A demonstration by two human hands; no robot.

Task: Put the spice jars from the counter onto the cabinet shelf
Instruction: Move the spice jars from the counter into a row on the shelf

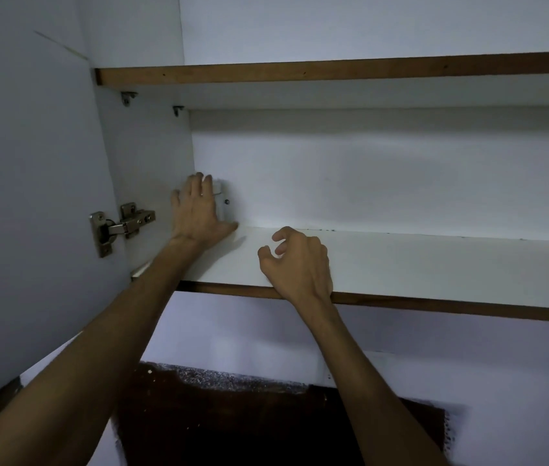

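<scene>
A white spice jar (224, 201) stands upright in the far left corner of the white cabinet shelf (401, 260). My left hand (197, 213) wraps around its left side, fingers over the lid, thumb low on the shelf. Most of the jar is hidden behind that hand. My right hand (300, 264) hovers over the shelf's front part, a little right of the jar, with its fingers curled loosely apart and nothing in them. No other jar shows in this view.
The cabinet door (30, 196) stands open at the left on a metal hinge (121, 227). An upper shelf (333, 70) runs above. A dark counter (249, 425) lies below, between my forearms.
</scene>
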